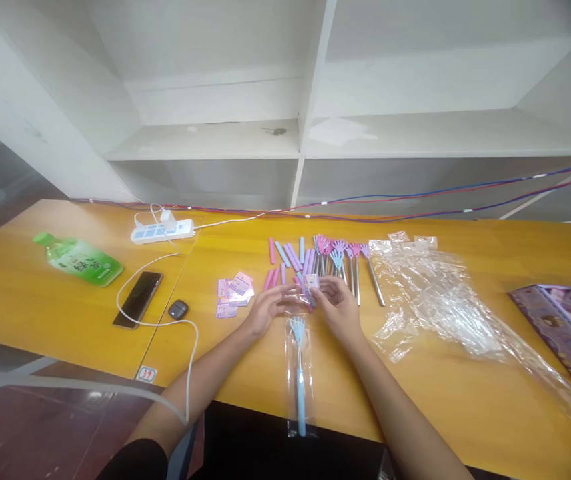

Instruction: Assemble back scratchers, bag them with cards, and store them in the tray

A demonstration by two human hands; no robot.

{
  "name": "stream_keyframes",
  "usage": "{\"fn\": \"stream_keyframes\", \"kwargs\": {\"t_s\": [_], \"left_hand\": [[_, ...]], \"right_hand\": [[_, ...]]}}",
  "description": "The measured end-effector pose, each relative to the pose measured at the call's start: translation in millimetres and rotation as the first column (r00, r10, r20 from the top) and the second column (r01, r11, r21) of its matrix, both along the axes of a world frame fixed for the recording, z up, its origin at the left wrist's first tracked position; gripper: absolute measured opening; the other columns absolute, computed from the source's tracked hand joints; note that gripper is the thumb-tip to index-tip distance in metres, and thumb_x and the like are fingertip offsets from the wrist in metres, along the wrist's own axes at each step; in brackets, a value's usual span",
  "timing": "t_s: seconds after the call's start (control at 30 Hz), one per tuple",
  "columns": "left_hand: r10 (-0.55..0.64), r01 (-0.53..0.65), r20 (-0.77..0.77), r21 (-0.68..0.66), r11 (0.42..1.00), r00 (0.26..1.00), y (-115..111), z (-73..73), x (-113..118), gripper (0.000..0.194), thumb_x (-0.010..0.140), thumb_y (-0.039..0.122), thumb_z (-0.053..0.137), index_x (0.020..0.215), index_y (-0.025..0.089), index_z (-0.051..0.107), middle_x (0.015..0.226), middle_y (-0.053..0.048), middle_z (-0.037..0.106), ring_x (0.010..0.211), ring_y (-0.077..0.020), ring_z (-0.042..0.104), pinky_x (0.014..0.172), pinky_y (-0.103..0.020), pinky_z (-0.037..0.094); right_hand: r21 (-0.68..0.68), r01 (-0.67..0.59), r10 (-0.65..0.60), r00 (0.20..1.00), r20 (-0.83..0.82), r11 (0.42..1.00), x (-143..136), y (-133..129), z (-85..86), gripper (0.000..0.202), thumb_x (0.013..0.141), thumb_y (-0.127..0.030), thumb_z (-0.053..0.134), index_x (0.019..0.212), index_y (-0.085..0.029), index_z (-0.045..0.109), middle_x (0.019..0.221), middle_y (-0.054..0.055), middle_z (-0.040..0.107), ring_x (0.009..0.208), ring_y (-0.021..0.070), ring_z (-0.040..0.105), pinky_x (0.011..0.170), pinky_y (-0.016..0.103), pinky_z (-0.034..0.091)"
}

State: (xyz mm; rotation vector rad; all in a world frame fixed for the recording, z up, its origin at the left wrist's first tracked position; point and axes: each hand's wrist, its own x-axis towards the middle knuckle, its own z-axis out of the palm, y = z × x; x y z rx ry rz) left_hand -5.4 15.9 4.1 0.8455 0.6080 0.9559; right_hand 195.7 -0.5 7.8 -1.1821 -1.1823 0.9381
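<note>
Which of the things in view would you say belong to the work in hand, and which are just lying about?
Likely in the work:
- bagged blue hand-shaped scratcher
- printed cards
- loose scratchers
- coloured tubes
- clear bags

Apparently just lying about:
- green bottle
- phone
- small black case
- power strip

Being supported by wood table: tubes at 12 o'clock, loose scratchers at 1, clear bags at 3, bagged blue scratcher at 6, phone and green bottle at 9, power strip at 10.
</note>
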Motion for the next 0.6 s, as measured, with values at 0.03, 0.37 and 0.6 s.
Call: {"fn": "stream_keyframes", "kwargs": {"t_s": [0.03,0.37,0.6], "left_hand": [[-0.017,0.017,0.01,-0.008,1.0,1.0,-0.5,1.2,0.3,0.045,0.09,0.042,0.068,0.126,0.016,0.076,0.138,-0.019,0.069,0.117,-0.0361,0.071,0.1,-0.054,0.056],[-0.012,0.019,0.094,-0.081,0.997,0.996,-1.0,2.4,-0.1,0.047,0.09,0.04,0.065,0.124,0.01,0.076,0.128,-0.02,0.074,0.123,-0.0354,0.069,0.119,-0.057,0.041],[0.007,0.01,0.111,-0.151,0.988,0.994,-2.1,1.5,-2.1,0.047,0.088,0.04,0.065,0.122,0.009,0.076,0.128,-0.021,0.074,0.119,-0.0355,0.07,0.117,-0.059,0.042]], "right_hand": [[-0.001,0.023,-0.023,0.999,0.041,1.0,0.2,-0.4,-1.4,0.036,0.089,-0.052,0.075,0.107,-0.024,0.062,0.1,0.007,0.072,0.093,0.0228,0.07,0.086,0.04,0.059],[0.029,0.007,-0.016,0.948,0.319,1.0,9.4,0.6,-11.0,0.037,0.097,-0.053,0.066,0.117,-0.024,0.056,0.102,0.008,0.075,0.078,0.0212,0.065,0.073,0.037,0.054],[0.064,-0.057,0.022,0.889,0.458,0.996,9.3,-0.1,-8.1,0.033,0.099,-0.05,0.062,0.12,-0.025,0.061,0.106,0.009,0.074,0.079,0.0231,0.066,0.074,0.039,0.055]]}}
